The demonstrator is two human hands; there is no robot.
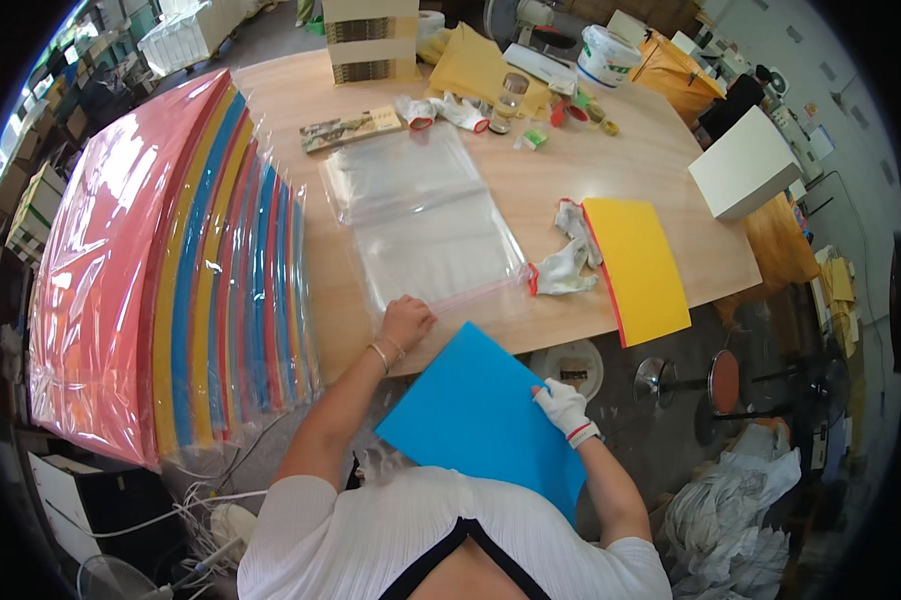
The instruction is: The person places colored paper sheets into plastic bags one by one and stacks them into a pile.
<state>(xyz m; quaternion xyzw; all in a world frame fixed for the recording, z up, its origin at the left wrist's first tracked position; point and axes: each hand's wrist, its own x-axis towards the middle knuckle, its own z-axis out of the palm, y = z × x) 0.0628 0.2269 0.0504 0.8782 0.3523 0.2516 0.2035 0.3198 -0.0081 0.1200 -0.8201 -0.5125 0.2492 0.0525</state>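
My right hand [562, 408] is clamped on the blue sheet [475, 405], near side of the bench [625, 155]. Left hand [407, 322] is at the clear bags [420, 235], can't tell if it's pinching. One-sided grip though, so the sheet could sag or slip

Glare on plastic wrap [105, 250] (rim dark, curved)

The bags [425, 235] look glossy plastic, the blue sheet [475, 415] smooth and matt, the tabletop [635, 150] wood-grained.
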